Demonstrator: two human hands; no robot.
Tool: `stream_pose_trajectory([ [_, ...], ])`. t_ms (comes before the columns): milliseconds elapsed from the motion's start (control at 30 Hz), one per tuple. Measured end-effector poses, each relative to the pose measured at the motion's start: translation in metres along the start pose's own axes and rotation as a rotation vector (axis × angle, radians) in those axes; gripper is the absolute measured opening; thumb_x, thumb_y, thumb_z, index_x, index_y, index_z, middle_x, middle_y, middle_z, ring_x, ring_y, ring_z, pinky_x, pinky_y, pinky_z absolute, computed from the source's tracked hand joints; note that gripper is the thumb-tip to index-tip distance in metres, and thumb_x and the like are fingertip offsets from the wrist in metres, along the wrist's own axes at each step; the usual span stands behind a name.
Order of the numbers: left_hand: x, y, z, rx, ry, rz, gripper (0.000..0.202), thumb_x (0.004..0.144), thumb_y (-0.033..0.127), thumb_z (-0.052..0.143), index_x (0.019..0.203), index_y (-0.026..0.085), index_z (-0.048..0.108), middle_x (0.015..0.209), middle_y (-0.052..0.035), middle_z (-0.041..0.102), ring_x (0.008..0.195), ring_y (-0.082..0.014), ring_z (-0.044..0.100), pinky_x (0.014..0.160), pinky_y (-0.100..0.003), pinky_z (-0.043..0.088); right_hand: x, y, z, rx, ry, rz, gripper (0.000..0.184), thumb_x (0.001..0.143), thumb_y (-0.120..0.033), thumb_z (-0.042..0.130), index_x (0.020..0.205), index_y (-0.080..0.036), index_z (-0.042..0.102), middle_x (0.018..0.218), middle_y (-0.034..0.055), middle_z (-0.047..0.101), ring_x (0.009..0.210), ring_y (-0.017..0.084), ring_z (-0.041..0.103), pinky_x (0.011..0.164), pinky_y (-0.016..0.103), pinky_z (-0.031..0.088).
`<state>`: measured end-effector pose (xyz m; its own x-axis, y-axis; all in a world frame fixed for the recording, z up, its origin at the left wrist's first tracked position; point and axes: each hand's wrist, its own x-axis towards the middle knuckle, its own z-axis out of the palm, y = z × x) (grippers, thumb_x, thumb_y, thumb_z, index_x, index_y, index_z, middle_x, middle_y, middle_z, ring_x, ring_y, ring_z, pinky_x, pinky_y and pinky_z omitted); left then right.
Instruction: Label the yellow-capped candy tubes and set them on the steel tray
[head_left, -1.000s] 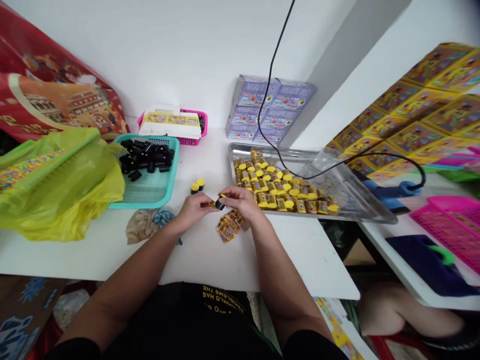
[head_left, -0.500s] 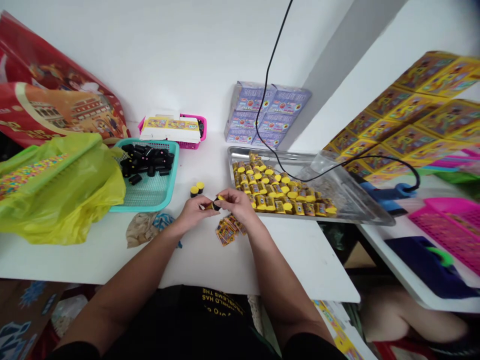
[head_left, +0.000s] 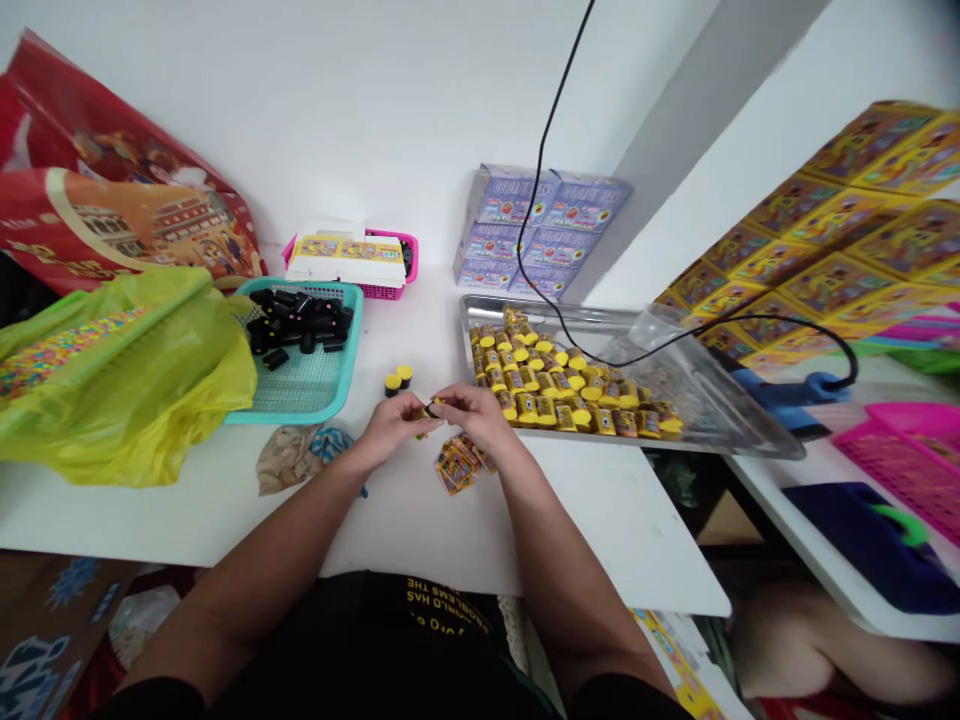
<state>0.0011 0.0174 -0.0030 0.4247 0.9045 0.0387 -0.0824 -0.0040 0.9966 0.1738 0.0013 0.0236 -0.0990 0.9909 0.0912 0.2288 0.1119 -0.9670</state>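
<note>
Pinching what there, left hand [head_left: 391, 426] & right hand [head_left: 475, 415]?

Small blk-yellow piece [head_left: 433, 406], both grips clamped on it over the white surface [head_left: 600, 520], near the steel tray [head_left: 720, 443]; it's more hidden than b4.

The only view comes from a camera worn on the person's head, above the near edge of the white counter [head_left: 225, 510]. It faces forward and down across that counter, looking closely at the left hand [head_left: 391, 425] and right hand [head_left: 476, 415], with the white wall [head_left: 375, 130] beyond the far edge.
</note>
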Motion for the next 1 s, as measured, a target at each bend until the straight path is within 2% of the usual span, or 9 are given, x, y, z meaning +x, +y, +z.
stream_pose_trajectory([
  [100,-0.002,0.004,0.0,-0.133,-0.047,-0.078,0.031,0.062,0.034,0.08,0.069,0.014,0.057,0.063,-0.0009,0.062,0.056,-0.0117,0.056,0.057,-0.026,0.042,-0.001,-0.001,-0.003,0.053,-0.046,-0.016,0.035,0.065,-0.046,0.075,0.085,-0.018,0.07,0.063,-0.0017,0.06,0.058,0.012,0.05,0.057,0.026,0.04],
  [200,-0.003,0.005,0.001,-0.335,-0.095,-0.201,0.032,0.063,0.034,0.08,0.071,0.014,0.057,0.064,-0.0035,0.064,0.059,-0.0142,0.06,0.056,-0.027,0.042,-0.001,-0.004,-0.006,0.043,-0.037,-0.1,0.035,0.069,-0.046,0.073,0.092,-0.02,0.072,0.072,0.0005,0.062,0.066,0.014,0.055,0.06,0.027,0.043],
  [300,-0.002,0.004,0.002,-0.505,-0.098,-0.247,0.034,0.063,0.037,0.081,0.075,0.013,0.059,0.069,-0.0051,0.066,0.062,-0.0144,0.061,0.059,-0.027,0.044,-0.003,-0.007,-0.004,-0.063,-0.054,-0.205,0.033,0.076,-0.045,0.069,0.1,-0.022,0.072,0.082,0.0026,0.062,0.074,0.015,0.058,0.063,0.027,0.044],
  [400,-0.002,0.004,0.002,-0.635,-0.069,-0.261,0.033,0.062,0.036,0.081,0.08,0.014,0.064,0.072,-0.0031,0.065,0.063,-0.0128,0.06,0.064,-0.029,0.047,-0.005,-0.009,0.004,-0.177,-0.099,-0.258,0.034,0.082,-0.044,0.063,0.108,-0.024,0.071,0.088,0.0045,0.062,0.078,0.016,0.059,0.064,0.028,0.045],
  [567,-0.003,0.009,0.002,-0.725,-0.009,-0.356,0.022,0.068,0.029,0.077,0.082,0.016,0.067,0.077,-0.003,0.066,0.069,-0.0126,0.06,0.068,-0.028,0.048,-0.004,-0.005,0.01,-0.218,-0.15,-0.298,0.036,0.086,-0.043,0.06,0.117,-0.026,0.067,0.094,0.0054,0.064,0.086,0.018,0.06,0.066,0.027,0.048],
  [700,-0.004,0.01,0.004,-0.758,0.013,-0.408,0.015,0.07,0.024,0.074,0.081,0.016,0.068,0.079,-0.0032,0.066,0.07,-0.0122,0.06,0.068,-0.027,0.048,-0.004,-0.005,0.009,-0.189,-0.161,-0.285,0.032,0.084,-0.042,0.062,0.111,-0.026,0.069,0.09,0.0043,0.063,0.084,0.017,0.06,0.066,0.027,0.048],
  [833,-0.004,0.009,0.006,-0.782,-0.013,-0.436,0.016,0.075,0.029,0.071,0.083,0.016,0.067,0.084,-0.0046,0.067,0.068,-0.0115,0.059,0.065,-0.026,0.048,-0.004,-0.007,0.012,-0.19,-0.106,-0.298,0.024,0.079,-0.041,0.068,0.096,-0.023,0.071,0.085,0.0034,0.061,0.081,0.017,0.059,0.066,0.028,0.048],
  [933,-0.003,0.008,0.005,-0.802,-0.013,-0.437,0.023,0.079,0.038,0.068,0.083,0.015,0.066,0.083,-0.0049,0.067,0.064,-0.0107,0.058,0.061,-0.025,0.047,-0.005,-0.005,0.016,-0.239,0.022,-0.353,0.022,0.075,-0.04,0.072,0.087,-0.022,0.068,0.081,0.0031,0.06,0.077,0.018,0.057,0.063,0.029,0.047],
  [1000,-0.002,0.008,0.004,-0.804,0.0,-0.442,0.027,0.079,0.042,0.068,0.084,0.015,0.066,0.08,-0.0048,0.065,0.064,-0.0113,0.058,0.061,-0.025,0.047,-0.007,-0.003,0.019,-0.303,0.121,-0.397,0.022,0.075,-0.038,0.071,0.091,-0.023,0.067,0.082,0.0037,0.06,0.076,0.019,0.056,0.064,0.031,0.048],
])
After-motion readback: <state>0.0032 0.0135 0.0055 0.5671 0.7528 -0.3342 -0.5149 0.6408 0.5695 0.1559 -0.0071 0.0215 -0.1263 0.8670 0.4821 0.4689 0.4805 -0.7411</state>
